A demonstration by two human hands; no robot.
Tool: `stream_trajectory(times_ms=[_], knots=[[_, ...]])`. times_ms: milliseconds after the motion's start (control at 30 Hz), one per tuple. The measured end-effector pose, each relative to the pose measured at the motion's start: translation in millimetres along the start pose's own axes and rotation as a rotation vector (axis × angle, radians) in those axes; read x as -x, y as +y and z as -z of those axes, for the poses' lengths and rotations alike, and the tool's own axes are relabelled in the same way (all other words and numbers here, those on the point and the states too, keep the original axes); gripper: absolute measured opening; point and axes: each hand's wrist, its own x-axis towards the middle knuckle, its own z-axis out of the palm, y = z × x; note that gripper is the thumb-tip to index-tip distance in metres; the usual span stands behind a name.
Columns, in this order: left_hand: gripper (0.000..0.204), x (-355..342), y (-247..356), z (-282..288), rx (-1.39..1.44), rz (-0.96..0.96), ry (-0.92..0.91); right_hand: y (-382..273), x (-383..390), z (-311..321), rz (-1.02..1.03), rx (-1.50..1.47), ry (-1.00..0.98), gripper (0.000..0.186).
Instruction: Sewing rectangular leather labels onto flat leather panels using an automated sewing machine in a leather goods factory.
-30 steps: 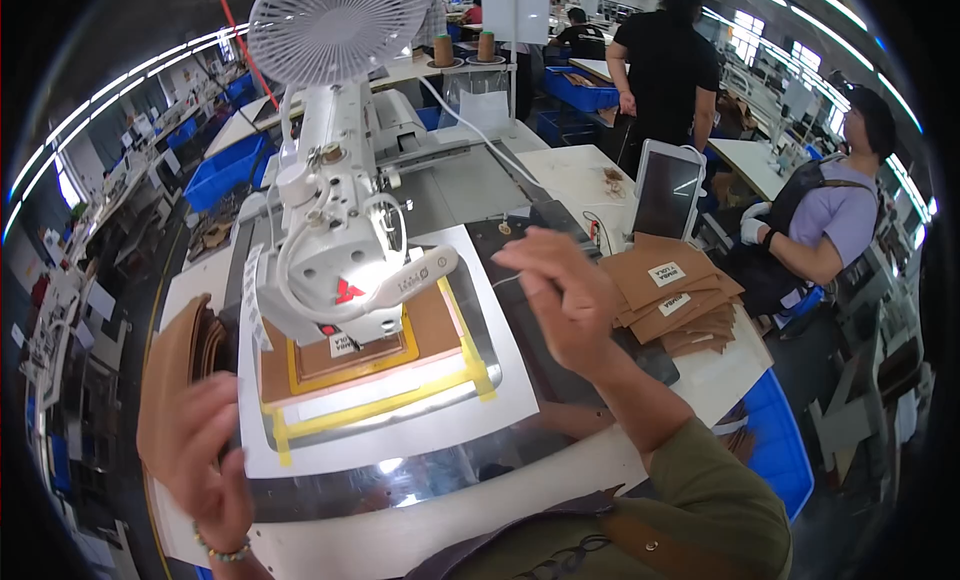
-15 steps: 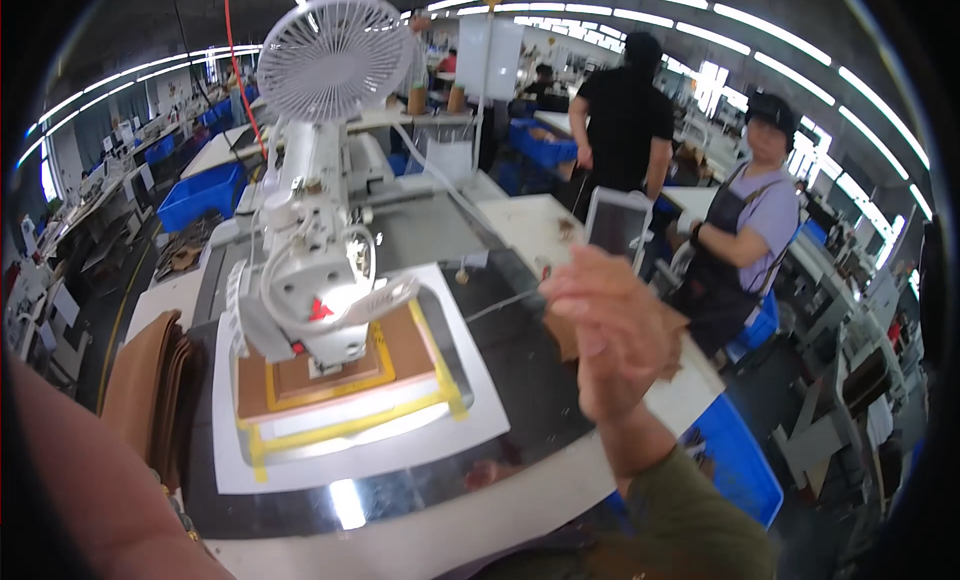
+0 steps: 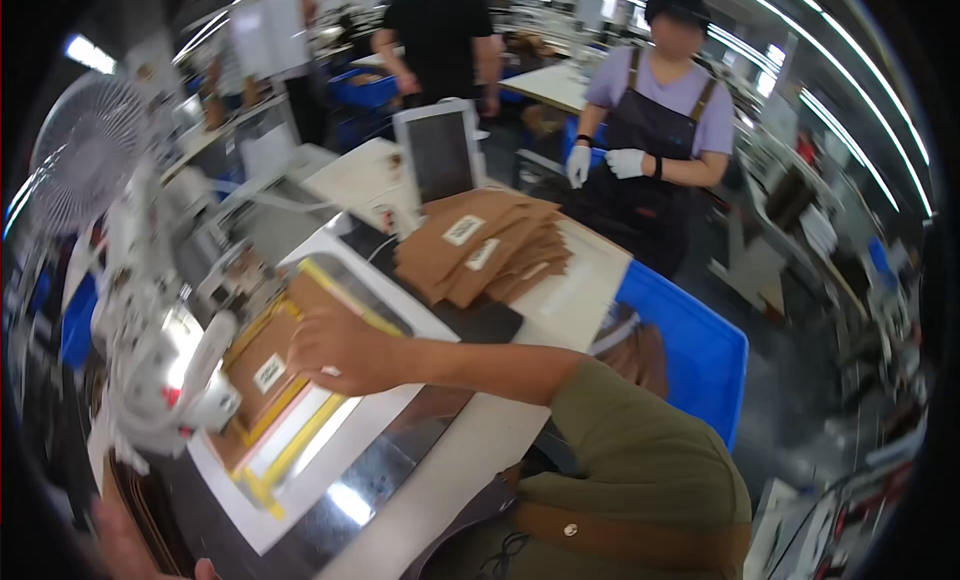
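My right hand (image 3: 345, 352) reaches over the work area of a white sewing machine (image 3: 165, 365), its fingers curled in. It is over a flat brown piece (image 3: 268, 378) that carries a small white label and is framed by yellow tape (image 3: 285, 404). Whether the fingers pinch anything is hidden. A white sheet (image 3: 300, 490) lies under the taped frame on the dark, glossy table plate. My left hand (image 3: 125, 545), smeared and partly cut off at the lower left, has its thumb apart from the fingers and shows nothing in it. Beside it stand folded brown pieces (image 3: 150, 515).
A pile of labelled brown pieces (image 3: 490, 245) lies at the table's right, before a dark-screened panel (image 3: 440, 150). A blue bin (image 3: 690, 350) stands at the right edge. A gloved person in an apron (image 3: 650, 130) and another in black (image 3: 440, 30) are beyond. A fan (image 3: 90, 155) is far left.
The view has swung right. My right hand has moved from raised above the table's right side to the taped frame at the machine. My left hand has dropped lower in view.
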Motion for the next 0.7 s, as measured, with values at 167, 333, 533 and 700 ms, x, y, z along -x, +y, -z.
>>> stream_trajectory(times_ms=[167,333,533,700], knots=[[0.031,186.3,-11.2,-43.9,0.176,0.583,-0.579,34.7,46.6,-19.0,-0.121,0.085,0.154,0.011],[0.064,336.9,-84.1,-44.0,-0.06,0.678,-0.883,47.5,42.8,-53.7,-0.217,0.313,-0.252,0.009],[0.051,307.2,-111.8,-129.8,-0.144,0.773,-0.833,61.7,64.3,-31.9,-0.238,0.009,0.093,0.007],[0.039,294.0,-105.5,-158.5,-0.206,0.811,-0.645,42.3,58.4,-34.0,-0.304,0.027,0.038,0.011]])
